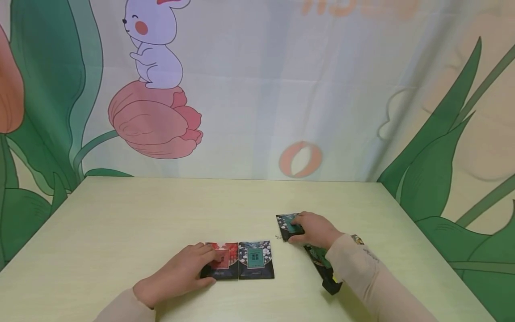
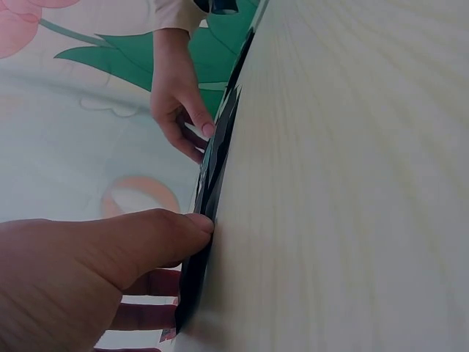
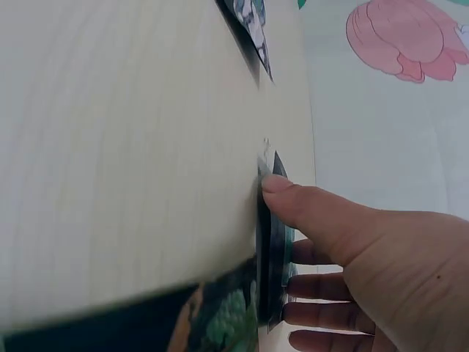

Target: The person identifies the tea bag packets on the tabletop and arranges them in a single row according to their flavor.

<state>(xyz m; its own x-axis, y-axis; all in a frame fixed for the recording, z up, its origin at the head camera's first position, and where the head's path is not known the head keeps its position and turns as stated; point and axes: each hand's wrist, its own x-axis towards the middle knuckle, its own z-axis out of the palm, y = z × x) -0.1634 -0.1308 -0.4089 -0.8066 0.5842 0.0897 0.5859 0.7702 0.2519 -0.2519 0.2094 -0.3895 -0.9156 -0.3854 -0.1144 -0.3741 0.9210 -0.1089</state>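
Observation:
A red and black printed sachet lies flat on the table, edge to edge with a teal and black floral sachet. My left hand rests over the left part of the red sachet, with the thumb at its near edge. Farther right, my right hand holds another teal floral sachet by its right side. In the right wrist view its thumb presses the near edge, where two dark layers show, and the fingers lie across the other face.
A dark, green-patterned package with a yellow patch lies under the right forearm, partly hidden by the sleeve. The pale wooden table ends at a printed cloth backdrop with a rabbit and flowers.

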